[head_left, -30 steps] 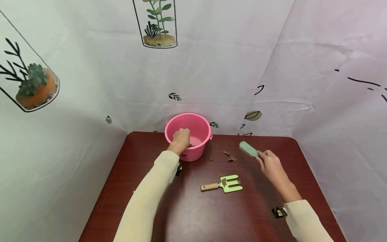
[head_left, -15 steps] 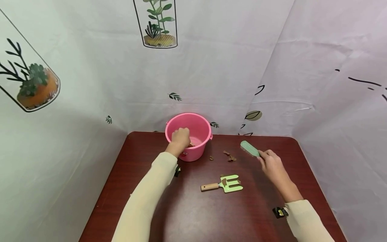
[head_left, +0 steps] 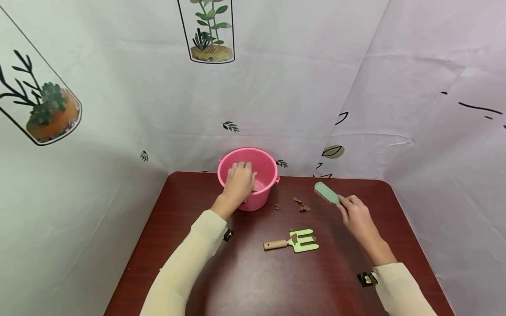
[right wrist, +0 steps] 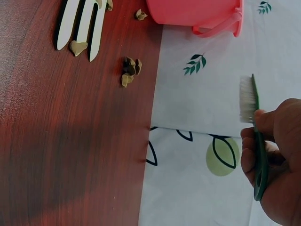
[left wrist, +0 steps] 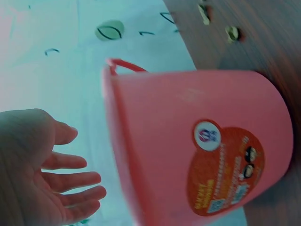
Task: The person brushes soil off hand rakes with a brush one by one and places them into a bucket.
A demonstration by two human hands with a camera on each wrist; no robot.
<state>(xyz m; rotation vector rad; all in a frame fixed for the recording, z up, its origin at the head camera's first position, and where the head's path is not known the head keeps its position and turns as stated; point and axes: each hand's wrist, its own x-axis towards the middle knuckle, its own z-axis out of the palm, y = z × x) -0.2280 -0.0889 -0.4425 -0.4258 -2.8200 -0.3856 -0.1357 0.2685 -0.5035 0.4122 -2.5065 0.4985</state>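
Observation:
Above the mouth of a pink bucket (head_left: 254, 202) is my left hand (head_left: 239, 182). In the left wrist view its fingers are spread and hold nothing, beside the bucket's rim. My right hand (head_left: 356, 217) grips the handle of a green brush (head_left: 326, 192) with pale bristles, held up over the right side of the table. Between the hands, dry brown leaf bits (head_left: 302, 205) lie on the wood. Nearer me rests a light green hand fork (head_left: 302, 240) with a wooden handle and some brown bits on it. The bucket's inside is partly hidden by my left hand.
The dark red-brown table (head_left: 253, 285) meets a white printed cloth wall (head_left: 276, 96) at its back edge. One small brown bit (head_left: 277, 206) lies just right of the bucket.
My left hand has lifted a little out of the bucket, and its curled fingers have opened out. The right hand and brush have stayed nearly still.

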